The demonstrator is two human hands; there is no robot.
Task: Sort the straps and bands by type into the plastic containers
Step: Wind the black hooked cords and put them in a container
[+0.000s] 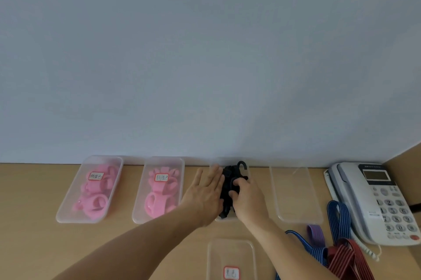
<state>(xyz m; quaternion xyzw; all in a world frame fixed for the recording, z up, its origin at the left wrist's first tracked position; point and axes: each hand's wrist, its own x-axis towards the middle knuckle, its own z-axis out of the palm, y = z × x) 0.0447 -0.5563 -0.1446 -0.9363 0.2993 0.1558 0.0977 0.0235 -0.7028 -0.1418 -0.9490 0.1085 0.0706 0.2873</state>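
Stretching along a plain pale blue-grey wall, the light wooden surface (34,245) carries a back row of clear plastic containers: two holding pink bands (94,190), a third container (249,171) with black straps (229,185), and an empty one (296,193). The left hand (206,190) lies flat and spread against the black straps while the right hand (247,200) has its fingers curled onto them. A labelled container (231,259) sits nearer, striped blue and red straps (341,254) lie beside a grey telephone (373,200)
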